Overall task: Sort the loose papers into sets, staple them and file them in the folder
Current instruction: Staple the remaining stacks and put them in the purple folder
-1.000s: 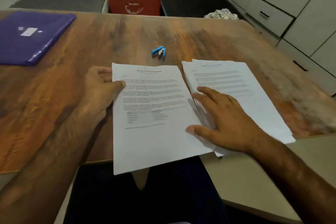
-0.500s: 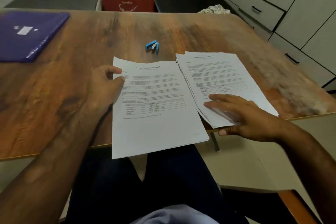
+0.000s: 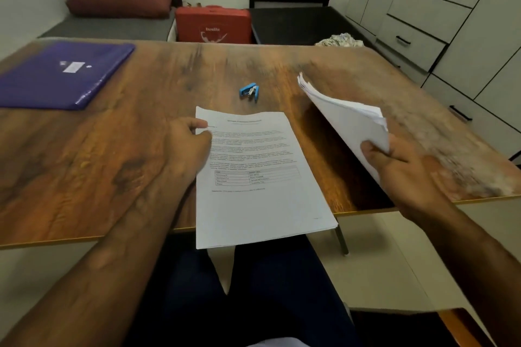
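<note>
Dim, warm indoor light. The lifted stack of papers (image 3: 346,118) throws a dark shadow on the table (image 3: 127,155) beneath it. The table's right side is smeared by motion blur. Print on the flat sheets (image 3: 253,205) at its near edge is too soft to read. The table's edges bow from the wide lens.

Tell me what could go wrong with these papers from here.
The lifted white paper sheaf is fanned at its far corner and the right hand grips only its near end; sheets may slip out.
The flat printed paper stack overhangs the wooden table edge, held only at its left edge by the left hand; it could slide off.
</note>
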A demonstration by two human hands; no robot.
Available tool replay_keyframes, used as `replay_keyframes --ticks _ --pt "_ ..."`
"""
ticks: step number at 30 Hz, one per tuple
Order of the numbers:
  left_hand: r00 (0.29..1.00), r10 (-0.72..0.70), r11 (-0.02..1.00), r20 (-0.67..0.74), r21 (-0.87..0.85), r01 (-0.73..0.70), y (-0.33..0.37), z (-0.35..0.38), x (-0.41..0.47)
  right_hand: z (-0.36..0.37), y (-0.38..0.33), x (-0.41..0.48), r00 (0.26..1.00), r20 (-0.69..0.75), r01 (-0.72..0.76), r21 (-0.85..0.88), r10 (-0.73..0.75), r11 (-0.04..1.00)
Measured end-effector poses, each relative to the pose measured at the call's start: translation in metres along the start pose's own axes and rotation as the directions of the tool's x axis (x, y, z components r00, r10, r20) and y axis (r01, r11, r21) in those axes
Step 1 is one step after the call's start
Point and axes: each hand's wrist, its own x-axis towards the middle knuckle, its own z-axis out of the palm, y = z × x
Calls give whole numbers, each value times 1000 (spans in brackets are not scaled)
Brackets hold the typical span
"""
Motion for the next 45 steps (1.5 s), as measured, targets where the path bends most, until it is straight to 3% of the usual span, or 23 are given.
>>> replay_keyframes --ticks 3,5,7,9,12,14,15,16,17,19,21,23,25,27,30,35,38,41,45 --pt "1000 10 1000 16 -11 -10 14 20 -7 16 -24 -7 984 165 77 -15 -73 997" --pt "998 -9 985 58 -172 19 25 32 -11 31 -35 -15 923 276 308 -108 -269 945" --pt "976 -83 908 203 -387 158 36 39 -14 51 -32 -24 837 414 470 -210 -357 858" --pt "930 -114 823 349 -491 285 40 41 -12 74 -19 -28 763 561 565 -336 -321 754" --pt "896 -215 816 389 -433 384 38 35 -9 83 -15 -31 648 746 679 -477 -151 559" --pt "876 -224 819 427 -405 407 35 34 -10 68 -22 -24 582 813 623 -443 -3 645" --pt "879 -206 829 430 -401 390 35 32 -10 60 -29 -20 585 811 536 -400 14 743" --pt "886 -175 837 429 -409 363 34 31 -10 52 -28 -11 633 774 441 -349 -12 827" --pt "900 -141 843 412 -427 328 35 28 -9 49 -30 -1 719 690 389 -303 -81 870" --pt "930 -72 851 361 -465 246 38 18 -8 48 -23 27 906 388 292 -285 -169 913" --pt "941 30 846 337 -509 156 46 2 -6 50 -30 53 989 146 20 -208 10 978" --pt "942 145 826 301 -561 52 57 -17 -5 49 -34 77 963 191 -197 14 191 980" --pt "926 244 787 288 -617 -15 69 -35 -6 53 -47 87 887 452 -280 367 92 887" --pt "919 276 751 280 -660 -24 83 -49 -7 64 -67 85 868 489 -230 549 -85 804" --pt "932 244 720 269 -694 11 109 -68 1 77 -106 98 926 315 -2 555 -208 832" --pt "932 348 743 95 -634 -213 147 -98 26 77 -157 121 892 279 141 578 -357 804" --pt "940 316 807 125 -557 -197 123 -101 31 87 -138 127 870 366 85 548 -330 832" --pt "951 203 875 232 -480 -70 89 -93 23 103 -101 128 875 427 -11 485 -226 874" --pt "966 185 882 182 -464 -81 72 -76 15 110 -83 126 894 391 -11 506 -218 862"
